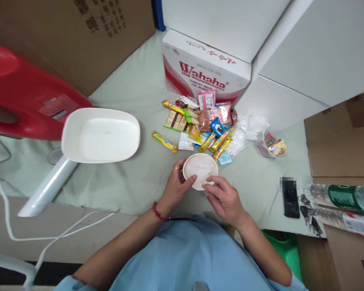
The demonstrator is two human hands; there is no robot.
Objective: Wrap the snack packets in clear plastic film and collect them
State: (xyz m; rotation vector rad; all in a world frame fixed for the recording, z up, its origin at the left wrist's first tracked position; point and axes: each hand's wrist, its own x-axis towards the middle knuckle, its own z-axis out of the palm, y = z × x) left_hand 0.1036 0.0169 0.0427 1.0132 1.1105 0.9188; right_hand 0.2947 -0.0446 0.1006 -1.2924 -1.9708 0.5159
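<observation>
A small round white bowl (200,166) is in front of my body, near the table's front edge. Something whitish and translucent, perhaps a film or lid, shows inside its rim; I cannot make out which. My left hand (178,184) is closed round the bowl's left side, thumb over the rim. At the near right of the rim, my right hand (223,198) has its thumb and fingers bent together in a pinch. Just beyond the bowl lies a pile of wrapped snacks (204,121), with one yellow snack stick (164,141) apart on the left.
A white lamp head (106,157) overhangs the left, near a red jug (30,93). Behind the snacks stands a Wahaha carton (206,68). To the right are a clear tub (271,144), a phone (291,200), keys (309,214) and plastic bottles (342,197).
</observation>
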